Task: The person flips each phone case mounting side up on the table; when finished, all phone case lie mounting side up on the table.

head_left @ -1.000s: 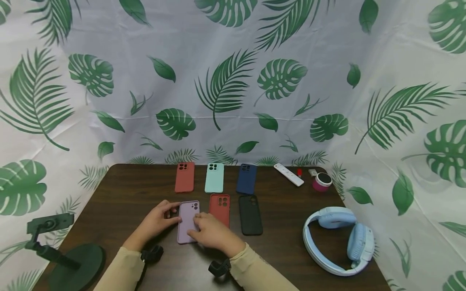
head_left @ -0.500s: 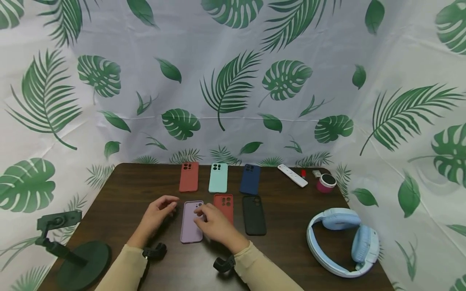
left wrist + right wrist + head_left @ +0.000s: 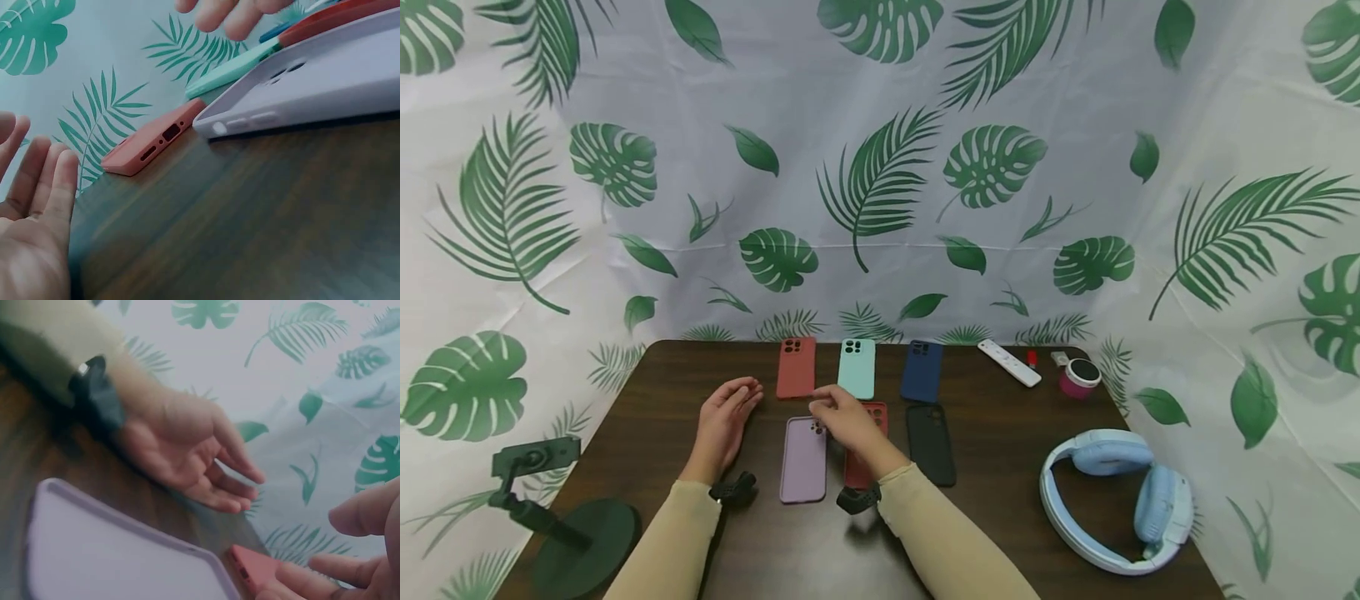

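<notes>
A lavender phone case (image 3: 803, 468) lies hollow side up on the table, touched by neither hand in the left wrist view. To its upper left, my left hand (image 3: 724, 425) is raised with loosely bent fingers and holds nothing. My right hand (image 3: 853, 429) reaches over the lavender case's top end and covers much of a red phone case (image 3: 859, 477). Its fingers extend toward the lower edge of a coral phone case (image 3: 796, 371) in the back row. In the right wrist view the right fingers (image 3: 312, 581) overlap that coral case (image 3: 253, 565), thumb apart from them.
Beside the coral case lie a mint case (image 3: 857, 371) and a navy case (image 3: 921, 375); a black case (image 3: 931, 446) sits in front. At right are a white remote (image 3: 1009, 363), a pink jar (image 3: 1080, 379) and blue headphones (image 3: 1052, 508). A dark stand (image 3: 583, 546) occupies the left.
Both hands have let go of the lavender case, which stays on the table. The left hand has moved up and away; the right has moved up toward the coral case.
</notes>
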Demonstrator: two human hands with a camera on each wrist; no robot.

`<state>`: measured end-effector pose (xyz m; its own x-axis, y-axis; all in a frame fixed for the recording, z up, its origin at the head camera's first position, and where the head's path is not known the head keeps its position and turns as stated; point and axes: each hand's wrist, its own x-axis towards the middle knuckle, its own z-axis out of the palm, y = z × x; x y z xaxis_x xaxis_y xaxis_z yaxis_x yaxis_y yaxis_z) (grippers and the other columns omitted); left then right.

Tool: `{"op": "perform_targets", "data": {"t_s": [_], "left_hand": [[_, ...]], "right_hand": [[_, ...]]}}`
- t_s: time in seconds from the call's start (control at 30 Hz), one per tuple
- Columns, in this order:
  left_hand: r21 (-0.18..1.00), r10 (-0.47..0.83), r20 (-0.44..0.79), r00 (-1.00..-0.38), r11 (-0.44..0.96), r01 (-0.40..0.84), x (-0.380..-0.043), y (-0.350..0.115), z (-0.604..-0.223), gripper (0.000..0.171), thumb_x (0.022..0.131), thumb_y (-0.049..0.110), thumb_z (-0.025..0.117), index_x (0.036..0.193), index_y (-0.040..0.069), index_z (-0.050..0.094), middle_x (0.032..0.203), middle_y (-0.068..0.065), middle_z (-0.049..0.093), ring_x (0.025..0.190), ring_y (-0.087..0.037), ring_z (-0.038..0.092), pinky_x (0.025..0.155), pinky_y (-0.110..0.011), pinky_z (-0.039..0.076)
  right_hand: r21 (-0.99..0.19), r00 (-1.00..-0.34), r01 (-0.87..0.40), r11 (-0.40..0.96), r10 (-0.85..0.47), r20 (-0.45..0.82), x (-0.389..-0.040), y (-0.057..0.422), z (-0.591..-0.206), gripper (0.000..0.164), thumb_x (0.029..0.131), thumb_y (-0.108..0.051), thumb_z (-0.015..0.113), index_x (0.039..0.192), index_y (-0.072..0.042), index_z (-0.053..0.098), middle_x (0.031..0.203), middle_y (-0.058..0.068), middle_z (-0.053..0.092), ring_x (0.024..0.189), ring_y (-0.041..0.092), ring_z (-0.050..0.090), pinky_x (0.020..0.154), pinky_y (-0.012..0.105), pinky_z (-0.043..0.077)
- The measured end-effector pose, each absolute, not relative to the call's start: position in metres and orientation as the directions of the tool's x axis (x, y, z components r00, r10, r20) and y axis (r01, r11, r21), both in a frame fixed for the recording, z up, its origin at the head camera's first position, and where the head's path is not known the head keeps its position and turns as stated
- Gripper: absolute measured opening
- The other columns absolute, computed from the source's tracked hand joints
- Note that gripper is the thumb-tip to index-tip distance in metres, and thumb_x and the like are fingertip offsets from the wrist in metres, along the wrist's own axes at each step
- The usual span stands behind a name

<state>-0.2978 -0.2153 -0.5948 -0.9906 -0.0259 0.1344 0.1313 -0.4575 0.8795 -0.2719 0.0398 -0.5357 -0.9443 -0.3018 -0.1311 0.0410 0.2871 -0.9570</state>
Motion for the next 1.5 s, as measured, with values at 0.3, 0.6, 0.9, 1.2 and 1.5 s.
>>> {"op": "perform_targets", "data": {"t_s": [0.3,0.6,0.9,1.2,1.5], "left_hand": [[0.901,-0.095,0.111,-0.989,-0.411,0.140,-0.336,-0.202,-0.590,0.049,0.101,0.008,0.061,0.138,-0.018,0.044,0.126,-0.013,0.062,0.127,-0.029,0.058,0.107,-0.035,0.050],[0.933,-0.126,0.113,-0.986,0.356,0.061,-0.350,-0.184,-0.590,0.033,0.099,0.020,0.066,0.129,0.006,0.067,0.116,-0.016,0.069,0.099,-0.022,0.063,0.083,-0.027,0.050],[0.945,-0.024,0.085,-0.996,0.319,0.073,-0.337,-0.177,-0.594,0.039,0.099,0.026,0.068,0.135,0.012,0.064,0.134,-0.013,0.057,0.119,-0.028,0.057,0.096,-0.040,0.049],[0.960,0.119,0.078,-0.990,0.257,0.106,-0.328,-0.196,-0.592,0.052,0.104,0.026,0.060,0.149,0.004,0.048,0.159,-0.017,0.038,0.145,-0.037,0.039,0.118,-0.057,0.033],[0.899,0.216,0.104,-0.971,0.397,0.184,-0.327,-0.192,-0.591,0.047,0.102,0.026,0.062,0.144,0.004,0.055,0.162,-0.017,0.032,0.145,-0.040,0.039,0.118,-0.060,0.031]], "right_hand": [[-0.954,-0.907,0.207,0.216,-0.323,-0.270,-0.311,0.036,-0.520,0.066,0.102,-0.045,0.056,0.157,-0.013,0.036,0.154,0.013,0.049,0.138,0.040,0.051,0.116,0.055,0.038],[-0.926,-0.870,0.264,0.269,-0.349,-0.349,-0.327,0.034,-0.519,0.076,0.102,-0.047,0.056,0.160,-0.008,0.026,0.155,0.018,0.045,0.141,0.037,0.047,0.114,0.052,0.041],[-0.921,-0.869,0.276,0.275,-0.337,-0.361,-0.325,0.044,-0.536,0.075,0.102,-0.044,0.059,0.158,-0.003,0.030,0.151,0.020,0.049,0.138,0.036,0.052,0.114,0.050,0.043],[-0.932,-0.842,0.298,0.208,-0.403,-0.359,-0.320,0.034,-0.534,0.075,0.101,-0.040,0.060,0.157,0.000,0.030,0.156,0.021,0.043,0.141,0.038,0.048,0.115,0.049,0.042],[-0.943,-0.853,0.261,0.207,-0.408,-0.326,-0.324,0.035,-0.539,0.069,0.103,-0.038,0.057,0.157,-0.002,0.033,0.154,0.019,0.046,0.138,0.037,0.051,0.113,0.049,0.044]]}}
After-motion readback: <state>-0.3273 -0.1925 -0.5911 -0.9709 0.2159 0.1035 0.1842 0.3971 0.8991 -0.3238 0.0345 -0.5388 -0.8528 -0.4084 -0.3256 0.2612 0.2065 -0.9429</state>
